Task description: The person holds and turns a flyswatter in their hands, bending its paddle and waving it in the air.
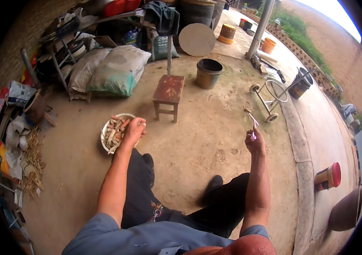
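Note:
Under my left hand [134, 131] is a round white basin [103, 143], which the hand seems to grip by its right rim with fingers curled. Corn cobs [114, 132], pale and reddish, fill it. My right hand [255, 142] is out to the right at about the same height, closed around a slim tool [252, 118]. A pinkish-purple and white part shows at the fist, and a thin shaft runs up to a small end. Its exact kind is too small to make out.
A worn red wooden stool [169, 90] stands ahead, with a dark bucket [209, 74] behind it. Full sacks [117, 70] lie at the left. A wheeled metal frame [270, 100] stands right, and a red-lidded pail [329, 176] sits beyond the concrete edge.

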